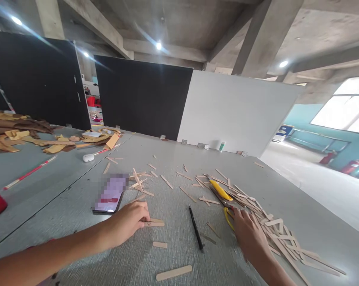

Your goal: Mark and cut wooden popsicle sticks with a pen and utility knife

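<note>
My left hand [132, 219] pinches flat wooden craft sticks [155, 224] just above the table; one bears a small dark mark. My right hand [251, 232] lies at the handles of yellow-handled scissors [228, 218], its fingers curled over them and partly hiding them. The scissor blades point away from me. Beside them is another tool with a solid yellow handle [221, 190]. Between my hands lies a black pen [195, 228]. Nearer to me are a short cut stick [160, 245] and a longer round-ended stick [174, 273].
A pile of sticks [286, 238] spreads on the right, with loose pieces farther back. A phone [110, 194] lies beyond my left hand, near a white earbud case [88, 157]. Brown scraps [57, 145] lie far left. Black and white panels [233, 111] stand behind.
</note>
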### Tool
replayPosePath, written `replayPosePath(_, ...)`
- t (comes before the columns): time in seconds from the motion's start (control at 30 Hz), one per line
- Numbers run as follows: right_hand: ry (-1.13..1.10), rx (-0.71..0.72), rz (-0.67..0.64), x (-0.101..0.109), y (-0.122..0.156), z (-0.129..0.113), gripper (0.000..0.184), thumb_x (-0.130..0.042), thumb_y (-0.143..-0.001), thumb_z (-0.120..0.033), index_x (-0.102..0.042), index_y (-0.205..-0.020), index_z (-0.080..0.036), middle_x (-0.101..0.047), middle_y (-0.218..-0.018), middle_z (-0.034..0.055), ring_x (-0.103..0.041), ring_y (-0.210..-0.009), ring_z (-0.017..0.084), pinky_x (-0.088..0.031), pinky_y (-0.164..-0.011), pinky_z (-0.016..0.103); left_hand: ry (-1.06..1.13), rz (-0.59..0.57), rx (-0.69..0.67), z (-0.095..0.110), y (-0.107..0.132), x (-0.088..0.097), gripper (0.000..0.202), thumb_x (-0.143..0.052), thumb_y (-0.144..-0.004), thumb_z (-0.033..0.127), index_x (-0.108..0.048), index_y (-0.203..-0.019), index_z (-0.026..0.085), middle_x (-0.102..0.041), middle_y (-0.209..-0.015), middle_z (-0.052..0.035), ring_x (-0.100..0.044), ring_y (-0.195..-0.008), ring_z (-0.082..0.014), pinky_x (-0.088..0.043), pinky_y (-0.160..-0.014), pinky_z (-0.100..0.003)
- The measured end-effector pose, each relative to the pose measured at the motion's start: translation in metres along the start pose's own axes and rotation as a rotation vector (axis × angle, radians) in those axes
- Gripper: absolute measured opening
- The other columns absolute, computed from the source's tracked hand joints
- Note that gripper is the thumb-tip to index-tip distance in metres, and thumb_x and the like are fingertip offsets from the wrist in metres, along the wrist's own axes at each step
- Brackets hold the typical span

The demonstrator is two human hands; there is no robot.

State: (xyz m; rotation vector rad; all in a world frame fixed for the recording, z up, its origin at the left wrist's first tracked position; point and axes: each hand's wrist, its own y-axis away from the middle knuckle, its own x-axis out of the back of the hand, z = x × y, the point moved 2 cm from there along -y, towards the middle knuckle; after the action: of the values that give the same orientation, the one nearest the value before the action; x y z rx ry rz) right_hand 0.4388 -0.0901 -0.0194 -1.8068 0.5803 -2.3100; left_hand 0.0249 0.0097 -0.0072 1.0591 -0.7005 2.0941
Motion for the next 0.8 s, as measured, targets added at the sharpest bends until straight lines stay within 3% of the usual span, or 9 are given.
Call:
replayPosePath(0.17, -0.003, 0.008, 0.025, 0.003, 0.006, -0.004, 0.053, -0.061, -0.074, 0.000, -0.069, -0.124, -0.017, -0.076, -0.117, 0.0177, -0.073, -0.101, 0.034, -0.060, -0.078, 0.039, 0.000, 0.023, -0.091, 0.004, -0.002, -0.004, 0.024, -0.052, -0.097, 0.009, -0.071, -0.086, 0.019, -0.065, -0.098, -0.0029, -0.063, -0.089, -0.0165, -0.048, -0.081, -0.029)
replayPosePath(0.4, -0.030, -0.001, 0.034, 0.008, 0.008, -0.009, 0.067, -0.057, -0.069, 0.002, -0.065, -0.133, -0.020, -0.076, -0.123, 0.0163, -0.072, -0.109, 0.033, -0.061, -0.086, 0.040, -0.033, 0.025, -0.174, -0.001, -0.003, -0.020, 0.030, -0.043, -0.096, 0.004, -0.069, -0.091, 0.019, -0.064, -0.093, -0.0033, -0.062, -0.086, -0.0170, -0.047, -0.075, -0.029)
replayPosePath(0.53, -0.050, -0.032, 0.032, 0.013, 0.006, -0.014, 0.059, -0.060, -0.074, -0.002, -0.067, -0.129, -0.020, -0.077, -0.119, 0.0164, -0.073, -0.109, 0.033, -0.061, -0.085, 0.039, -0.072, 0.034, -0.195, -0.008, -0.004, -0.027, 0.032, -0.041, -0.093, 0.000, -0.067, -0.092, 0.019, -0.063, -0.095, -0.0037, -0.061, -0.084, -0.0171, -0.047, -0.073, -0.029)
replayPosePath(0.67, -0.076, -0.017, 0.003, 0.014, 0.003, -0.008, 0.035, -0.059, -0.088, -0.004, -0.072, -0.117, -0.018, -0.079, -0.091, 0.0105, -0.075, -0.077, 0.022, -0.059, -0.068, 0.030, -0.101, 0.039, -0.207, -0.010, -0.006, -0.030, 0.030, -0.043, -0.089, 0.000, -0.065, -0.090, 0.020, -0.063, -0.093, -0.0040, -0.060, -0.084, -0.0182, -0.048, -0.073, -0.030)
replayPosePath(0.73, -0.096, -0.002, -0.005, 0.012, -0.001, 0.003, 0.015, -0.061, -0.099, -0.013, -0.072, -0.108, -0.017, -0.073, -0.079, 0.0024, -0.068, -0.062, 0.015, -0.056, -0.059, 0.026, -0.114, 0.025, -0.206, -0.008, -0.006, -0.027, 0.024, -0.049, -0.086, 0.002, -0.064, -0.088, 0.020, -0.063, -0.093, -0.0041, -0.060, -0.084, -0.0190, -0.048, -0.072, -0.030)
replayPosePath(0.8, -0.114, -0.009, 0.043, 0.012, -0.011, 0.019, 0.012, -0.065, -0.103, -0.027, -0.070, -0.105, -0.016, -0.071, -0.084, -0.0007, -0.066, -0.062, 0.012, -0.057, -0.059, 0.026, -0.128, -0.003, -0.203, -0.002, -0.005, -0.021, 0.020, -0.054, -0.080, 0.003, -0.063, -0.087, 0.020, -0.064, -0.094, -0.0049, -0.060, -0.083, -0.0202, -0.047, -0.071, -0.031)
